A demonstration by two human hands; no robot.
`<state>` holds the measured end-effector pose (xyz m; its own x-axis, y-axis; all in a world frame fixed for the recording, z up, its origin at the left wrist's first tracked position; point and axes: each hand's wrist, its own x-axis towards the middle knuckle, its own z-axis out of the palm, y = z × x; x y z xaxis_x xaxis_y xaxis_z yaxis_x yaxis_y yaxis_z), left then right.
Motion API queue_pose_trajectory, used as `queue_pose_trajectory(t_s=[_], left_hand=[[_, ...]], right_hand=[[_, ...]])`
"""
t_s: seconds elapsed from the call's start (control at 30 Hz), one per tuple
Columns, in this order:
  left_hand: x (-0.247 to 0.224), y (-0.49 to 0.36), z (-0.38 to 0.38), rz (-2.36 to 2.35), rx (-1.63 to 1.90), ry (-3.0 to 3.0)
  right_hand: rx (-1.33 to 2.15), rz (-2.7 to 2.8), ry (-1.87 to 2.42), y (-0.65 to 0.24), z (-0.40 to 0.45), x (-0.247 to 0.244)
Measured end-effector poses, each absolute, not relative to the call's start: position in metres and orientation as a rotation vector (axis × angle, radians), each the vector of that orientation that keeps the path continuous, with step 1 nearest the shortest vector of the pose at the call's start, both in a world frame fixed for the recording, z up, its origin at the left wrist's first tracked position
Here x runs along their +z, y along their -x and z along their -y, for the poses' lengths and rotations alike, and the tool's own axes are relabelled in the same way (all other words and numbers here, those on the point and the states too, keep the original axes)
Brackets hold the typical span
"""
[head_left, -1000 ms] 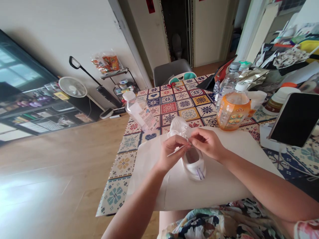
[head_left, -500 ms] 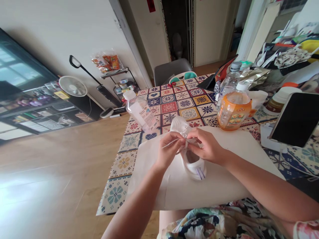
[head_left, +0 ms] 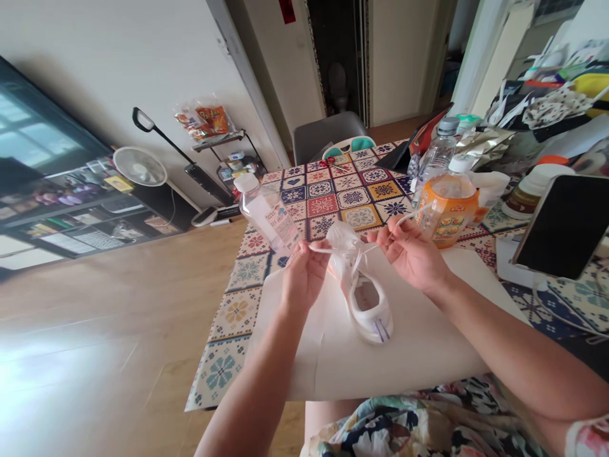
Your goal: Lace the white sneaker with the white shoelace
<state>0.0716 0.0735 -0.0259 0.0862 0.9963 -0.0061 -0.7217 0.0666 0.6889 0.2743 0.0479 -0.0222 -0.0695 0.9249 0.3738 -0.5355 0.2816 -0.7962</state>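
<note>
A white sneaker (head_left: pixel 370 317) with purple marks on its heel rests on a white sheet (head_left: pixel 295 355), its heel toward me and its toe pointing away. My left hand (head_left: pixel 304 273), left of the shoe, pinches one end of the white shoelace (head_left: pixel 320 249) between thumb and fingers. To the right, my right hand (head_left: pixel 413 251) is closed on the lace's other end, whose tip sticks out above the fingers. The lace runs from both hands to the top of the shoe, where it crosses over the tongue.
Left of the sheet stands a clear bottle with a pink label (head_left: pixel 271 219). An orange container (head_left: pixel 447 209) and a water bottle (head_left: pixel 435 152) are at the right, near a phone (head_left: pixel 564 228) on a stand. Red scissors (head_left: pixel 333 164) lie farther back on the patterned tablecloth (head_left: pixel 247 273).
My hands have moved apart from over the shoe, left and right, drawing the lace ends outward. The shoe's opening and laces are now uncovered.
</note>
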Motion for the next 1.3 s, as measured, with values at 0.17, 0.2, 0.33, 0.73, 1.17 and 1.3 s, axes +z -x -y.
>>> queue_pose_trajectory(t_s=[0.17,0.2,0.33,0.73,1.17,1.3], left_hand=[[-0.017,-0.057,-0.076,-0.583,1.327,-0.699],[-0.016,-0.054,-0.076,-0.635,1.296,-0.759],[-0.015,-0.045,-0.077,-0.860,1.082,-0.985],[-0.030,-0.047,-0.079,-1.088,0.891,-1.547],[-0.019,-0.039,-0.077,-0.953,0.452,-1.866],[-0.022,-0.031,-0.081,-0.854,0.370,-1.856]], right_hand=[[1.426,0.962,0.441,-0.285,-0.051,-0.012],[1.404,0.977,0.446,-0.288,-0.051,-0.010],[1.411,1.090,0.527,-0.304,-0.053,-0.007],[1.865,1.543,0.805,-0.316,-0.056,-0.017],[1.624,1.832,1.138,-0.316,-0.060,-0.026],[1.718,1.870,1.068,-0.319,-0.058,-0.021]])
